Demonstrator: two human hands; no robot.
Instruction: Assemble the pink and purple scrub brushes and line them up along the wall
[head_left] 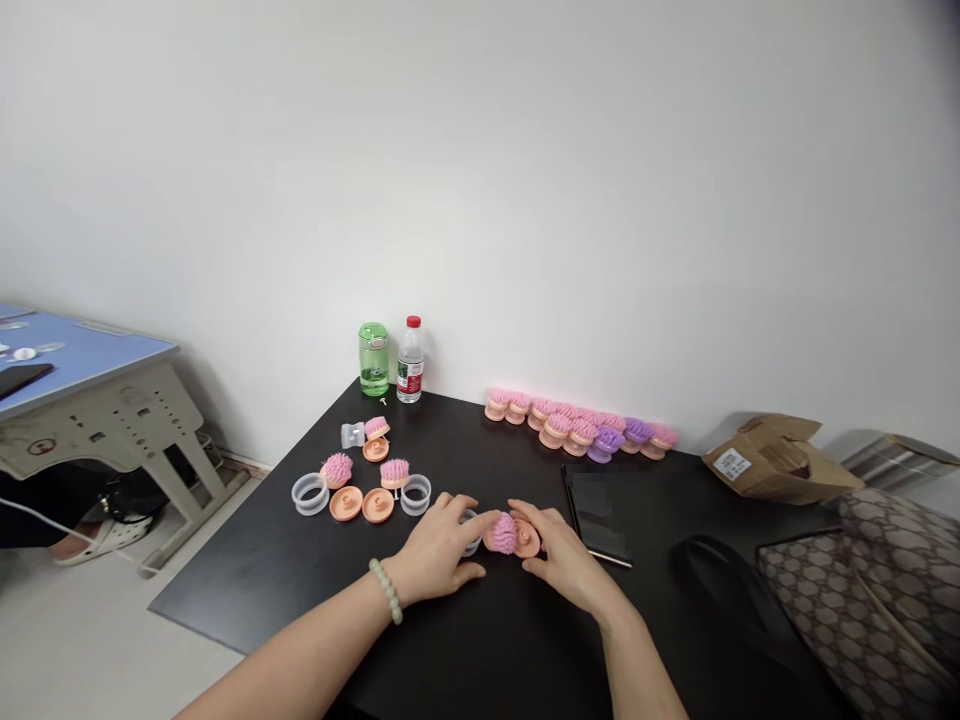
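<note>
My left hand [444, 548], with a beaded bracelet at the wrist, rests over a clear ring [471, 535], fingers spread, fingertips beside a pink bristle head [501, 533]. On the other side, my right hand [556, 556] curves its fingers round the edge of a peach disc [526, 538]. Bristle head and disc touch each other on the black table [465, 660]. Left of my hands lie more parts: a clear ring [415, 495], another clear ring [310, 494], peach discs [346, 504] and pink bristle heads [337, 470].
Along the wall stand several pink and purple brushes [579, 436]. A green bottle [373, 360] and a red-capped bottle [410, 362] are at the back left. A dark tablet [598, 512], paper bag [780, 458] and patterned bag [862, 590] lie right. A person's foot [105, 540] shows left.
</note>
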